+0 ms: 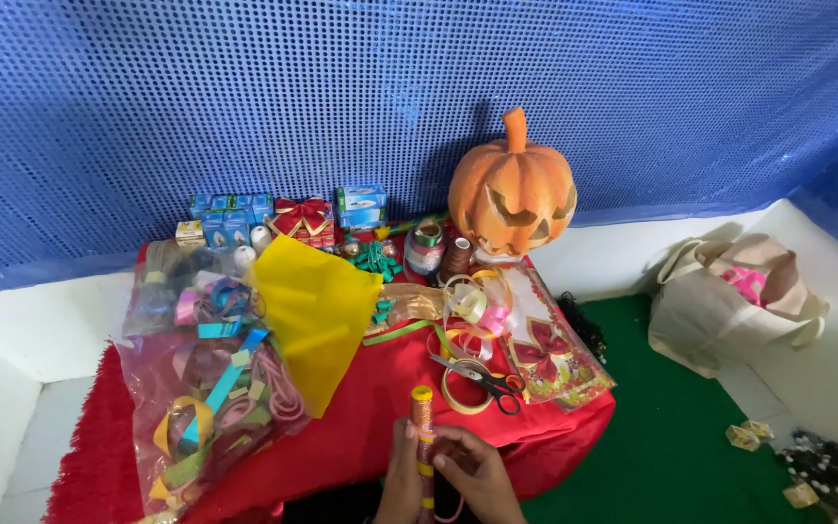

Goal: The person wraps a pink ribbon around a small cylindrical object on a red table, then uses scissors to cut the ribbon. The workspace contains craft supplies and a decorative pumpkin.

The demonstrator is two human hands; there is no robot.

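A big orange pumpkin with a cut-out face sits at the back of the red cloth. A yellow sheet lies over clear bags of ribbons. Small blue boxes and a red bow stand near the blue wall. Scissors rest on a ring of tape, close to the hands. A tan bag sits apart on the right.

The stick stands upright at the front edge. It is thin, with a yellow top, a shiny copper part and yellow bands. The left hand wraps around it. The right hand pinches it with its fingers.
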